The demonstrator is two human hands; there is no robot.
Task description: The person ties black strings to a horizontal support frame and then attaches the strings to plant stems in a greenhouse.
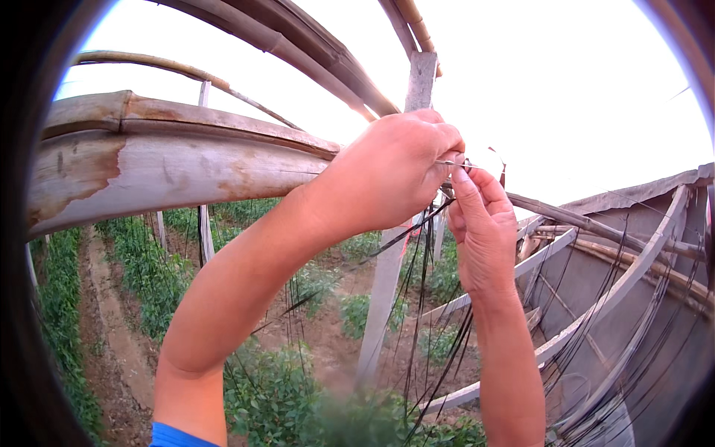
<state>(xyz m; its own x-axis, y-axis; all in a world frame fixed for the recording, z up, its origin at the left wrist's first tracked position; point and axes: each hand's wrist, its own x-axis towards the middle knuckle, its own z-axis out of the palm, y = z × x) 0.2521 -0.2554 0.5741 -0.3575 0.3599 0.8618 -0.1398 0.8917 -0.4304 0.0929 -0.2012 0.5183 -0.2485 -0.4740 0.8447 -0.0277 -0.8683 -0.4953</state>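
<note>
Both hands are raised and meet at a thin wire (455, 163) beside a bamboo frame. My left hand (391, 167) comes across from the left, its back towards me, its fingertips closed on the wire. From below, my right hand (483, 223) pinches the same wire between thumb and forefinger; a small dark loop or knot shows at the fingertips. A black cord (399, 237) runs down to the left from near the right hand. Behind the hands stands a pale post (422, 84), and a wide split bamboo pole (184, 167) extends to the left.
Many black strings (427, 268) hang below the hands. Leafy green plants (273, 391) grow in rows beside a dirt path (111, 313). On the right are pale curved struts (620, 285), bamboo poles and a grey wall (659, 335). More bamboo poles (313, 50) arch overhead.
</note>
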